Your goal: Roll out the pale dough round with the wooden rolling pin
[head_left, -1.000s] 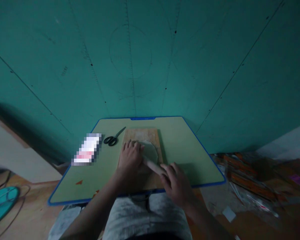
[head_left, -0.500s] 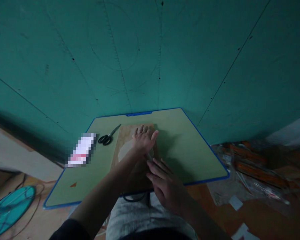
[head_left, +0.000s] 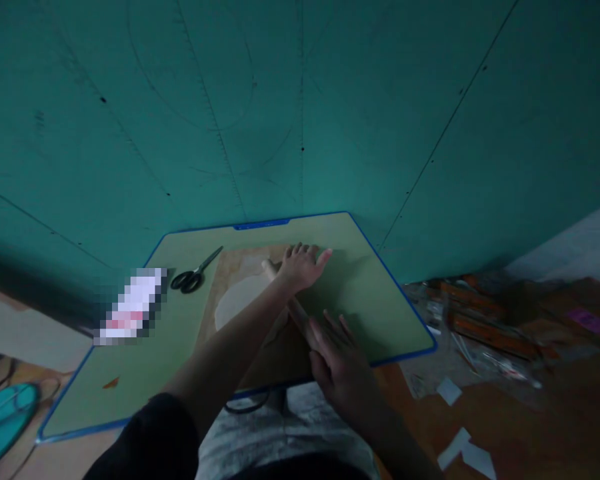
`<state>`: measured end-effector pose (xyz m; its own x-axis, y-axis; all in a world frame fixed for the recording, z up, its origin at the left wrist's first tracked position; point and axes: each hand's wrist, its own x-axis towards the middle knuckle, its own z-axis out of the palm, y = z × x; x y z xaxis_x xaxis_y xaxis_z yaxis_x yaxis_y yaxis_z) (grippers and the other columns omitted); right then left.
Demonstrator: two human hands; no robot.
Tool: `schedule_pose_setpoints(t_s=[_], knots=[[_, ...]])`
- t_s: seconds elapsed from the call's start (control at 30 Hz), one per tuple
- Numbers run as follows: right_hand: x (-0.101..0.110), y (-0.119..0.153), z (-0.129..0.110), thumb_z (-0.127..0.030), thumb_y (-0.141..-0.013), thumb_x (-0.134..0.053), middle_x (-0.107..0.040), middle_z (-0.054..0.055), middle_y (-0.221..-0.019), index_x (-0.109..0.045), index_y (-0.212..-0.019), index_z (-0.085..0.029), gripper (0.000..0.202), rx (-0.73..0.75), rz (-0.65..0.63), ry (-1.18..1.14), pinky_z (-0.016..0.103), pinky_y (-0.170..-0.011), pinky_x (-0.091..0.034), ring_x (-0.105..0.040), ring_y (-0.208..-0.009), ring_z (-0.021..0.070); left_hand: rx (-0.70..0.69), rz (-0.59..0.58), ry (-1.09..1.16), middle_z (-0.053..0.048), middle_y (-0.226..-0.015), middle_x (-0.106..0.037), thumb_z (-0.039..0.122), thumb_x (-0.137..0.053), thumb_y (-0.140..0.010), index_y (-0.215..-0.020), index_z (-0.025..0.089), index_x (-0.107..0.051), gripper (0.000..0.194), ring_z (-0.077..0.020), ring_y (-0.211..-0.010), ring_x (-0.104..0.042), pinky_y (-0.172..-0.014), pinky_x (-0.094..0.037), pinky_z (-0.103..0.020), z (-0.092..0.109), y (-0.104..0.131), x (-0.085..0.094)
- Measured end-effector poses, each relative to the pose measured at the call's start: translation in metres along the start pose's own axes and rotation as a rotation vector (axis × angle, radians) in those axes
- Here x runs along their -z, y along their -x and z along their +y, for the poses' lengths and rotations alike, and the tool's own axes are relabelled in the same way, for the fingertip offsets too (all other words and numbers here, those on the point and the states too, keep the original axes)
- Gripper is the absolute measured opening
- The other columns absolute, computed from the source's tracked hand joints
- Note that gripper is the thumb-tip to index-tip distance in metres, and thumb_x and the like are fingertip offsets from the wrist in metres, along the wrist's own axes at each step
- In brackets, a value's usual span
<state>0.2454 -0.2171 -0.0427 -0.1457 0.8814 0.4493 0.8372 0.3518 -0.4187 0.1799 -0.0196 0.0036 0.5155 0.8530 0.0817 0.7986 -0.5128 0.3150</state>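
A thin, pale, round sheet of dough (head_left: 237,299) lies on a wooden board (head_left: 230,261). Across its right side runs a light rolling pin (head_left: 298,315), slanting from far left to near right. My left hand (head_left: 304,268) presses palm down on the pin's far part, fingers stretched and thumb out to the right. My right hand (head_left: 336,353) lies along the near end with its fingers extended. My left forearm hides part of the dough and board.
Under the board is a pale green table (head_left: 360,307) with blue edges. Black-handled scissors (head_left: 193,278), a pixelated white item (head_left: 133,303) and a small orange scrap (head_left: 111,383) lie on its left. A green wall (head_left: 360,120) stands behind; bagged items (head_left: 490,327) and paper pieces lie on the floor at right.
Both hands and the pin have moved right across the board, uncovering more dough and the pin's far end. The camera view has shifted, so the table appears further left.
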Motion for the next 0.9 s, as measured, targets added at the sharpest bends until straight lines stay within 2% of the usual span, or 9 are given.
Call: schedule_pose_setpoints(t_s=[0.13, 0.23, 0.3, 0.37, 0.43, 0.5, 0.57, 0.73, 0.9], knots=[[-0.009, -0.003, 0.001, -0.019, -0.091, -0.047, -0.064, 0.017, -0.132, -0.049, -0.142, -0.012, 0.051, -0.057, 0.028, 0.038, 0.054, -0.100, -0.051, -0.057, -0.124, 0.0324, -0.036, 0.045, 0.053, -0.013, -0.127, -0.064, 0.045, -0.030, -0.103, -0.124, 0.014, -0.059, 0.047, -0.0257, -0.125, -0.053, -0.106, -0.039, -0.041, 0.010, -0.003, 0.003], [-0.016, -0.004, 0.004, -0.018, -0.092, -0.044, -0.067, 0.014, -0.127, -0.045, -0.146, -0.019, 0.054, -0.067, 0.077, -0.009, 0.046, -0.091, -0.057, -0.064, -0.112, 0.0285, -0.086, 0.100, 0.085, -0.008, -0.125, -0.065, 0.033, -0.030, -0.104, -0.122, 0.018, -0.060, 0.038, -0.0178, -0.121, -0.056, -0.103, -0.042, -0.030, 0.009, 0.006, 0.018], [-0.018, -0.003, 0.008, -0.019, -0.095, -0.042, -0.068, 0.012, -0.124, -0.042, -0.149, -0.023, 0.054, -0.074, 0.131, -0.041, 0.044, -0.088, -0.058, -0.067, -0.107, 0.0270, -0.081, 0.148, 0.086, -0.007, -0.128, -0.063, 0.026, -0.026, -0.104, -0.123, 0.019, -0.059, 0.039, -0.0153, -0.122, -0.055, -0.103, -0.042, -0.027, -0.006, 0.020, 0.031], [-0.017, -0.002, 0.012, -0.023, -0.097, -0.043, -0.070, 0.013, -0.120, -0.043, -0.148, -0.023, 0.051, -0.117, 0.201, -0.061, 0.042, -0.084, -0.059, -0.068, -0.103, 0.0271, 0.008, 0.195, 0.048, -0.011, -0.130, -0.061, 0.026, -0.023, -0.103, -0.126, 0.016, -0.057, 0.043, -0.0188, -0.124, -0.054, -0.103, -0.042, -0.030, -0.032, 0.036, 0.045], [-0.015, -0.002, 0.014, -0.027, -0.098, -0.043, -0.071, 0.014, -0.114, -0.046, -0.145, -0.020, 0.048, -0.178, 0.260, -0.083, 0.040, -0.081, -0.059, -0.069, -0.100, 0.0270, 0.170, 0.136, -0.090, -0.011, -0.125, -0.064, 0.027, -0.026, -0.100, -0.119, 0.017, -0.063, 0.042, -0.0208, -0.117, -0.059, -0.098, -0.045, -0.030, -0.062, 0.053, 0.056], [-0.014, -0.002, 0.015, -0.029, -0.099, -0.042, -0.071, 0.014, -0.114, -0.049, -0.143, -0.020, 0.045, -0.219, 0.289, -0.092, 0.040, -0.081, -0.059, -0.069, -0.101, 0.0268, 0.226, 0.045, -0.137, -0.014, -0.106, -0.070, 0.027, -0.039, -0.094, -0.099, 0.015, -0.070, 0.034, -0.0254, -0.103, -0.066, -0.090, -0.048, -0.032, -0.087, 0.069, 0.062], [-0.015, -0.003, 0.015, -0.031, -0.100, -0.042, -0.071, 0.014, -0.115, -0.052, -0.140, -0.020, 0.043, -0.230, 0.297, -0.081, 0.040, -0.082, -0.059, -0.069, -0.102, 0.0268, 0.260, -0.022, -0.171, -0.016, -0.102, -0.071, 0.026, -0.042, -0.091, -0.097, 0.013, -0.071, 0.032, -0.0269, -0.097, -0.068, -0.085, -0.049, -0.033, -0.101, 0.081, 0.063], [-0.019, -0.003, 0.012, -0.032, -0.100, -0.041, -0.071, 0.016, -0.117, -0.054, -0.137, -0.017, 0.042, -0.192, 0.293, -0.034, 0.042, -0.082, -0.059, -0.069, -0.102, 0.0277, 0.328, -0.128, -0.180, -0.017, -0.103, -0.073, 0.038, -0.046, -0.090, -0.103, 0.013, -0.067, 0.035, -0.0286, -0.096, -0.070, -0.078, -0.049, -0.032, -0.104, 0.093, 0.063], [-0.017, -0.001, 0.012, -0.031, -0.100, -0.043, -0.071, 0.016, -0.118, -0.055, -0.136, -0.017, 0.041, -0.196, 0.272, -0.038, 0.041, -0.083, -0.059, -0.069, -0.105, 0.0279, 0.373, -0.198, -0.157, -0.020, -0.103, -0.073, 0.044, -0.048, -0.089, -0.096, 0.012, -0.068, 0.038, -0.0324, -0.097, -0.070, -0.076, -0.049, -0.034, -0.103, 0.097, 0.067]])
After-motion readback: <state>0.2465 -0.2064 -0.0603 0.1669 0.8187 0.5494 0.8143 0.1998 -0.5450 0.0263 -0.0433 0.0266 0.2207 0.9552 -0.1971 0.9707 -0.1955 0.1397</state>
